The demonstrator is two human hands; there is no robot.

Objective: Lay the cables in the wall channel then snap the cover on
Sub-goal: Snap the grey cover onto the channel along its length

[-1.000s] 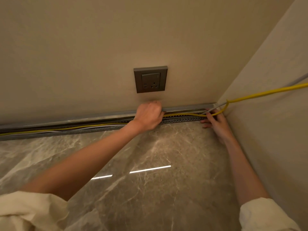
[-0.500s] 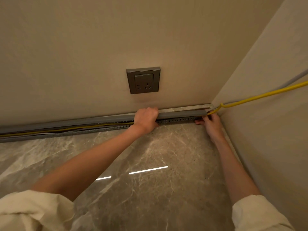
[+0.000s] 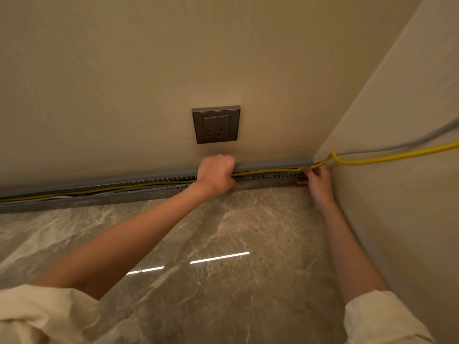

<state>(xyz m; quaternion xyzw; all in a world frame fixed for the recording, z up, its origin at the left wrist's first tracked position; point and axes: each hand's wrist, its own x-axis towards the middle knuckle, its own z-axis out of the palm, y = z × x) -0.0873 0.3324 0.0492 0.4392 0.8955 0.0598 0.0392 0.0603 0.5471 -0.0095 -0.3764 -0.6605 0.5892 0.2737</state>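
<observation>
At frame centre, left hand [image 3: 217,173] grips the grey cover [image 3: 273,164] over the slotted wall channel [image 3: 269,177] below the socket [image 3: 216,124]; no legible writing anywhere. Right hand [image 3: 318,182] at the right corner pinches the yellow cable [image 3: 397,156], which runs inside the channel toward lower left; grey cable [image 3: 422,139] exits beside it.

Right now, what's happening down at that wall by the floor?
A person is fitting the grey cover onto the slotted channel that runs along the foot of the wall, under the socket. The left hand grips the cover near its middle; the right hand is at the corner end, by the yellow cable. The cover is not snapped on: a gap shows, with the yellow cable visible in it. That cable and a grey cable leave at the corner along the side wall.
</observation>
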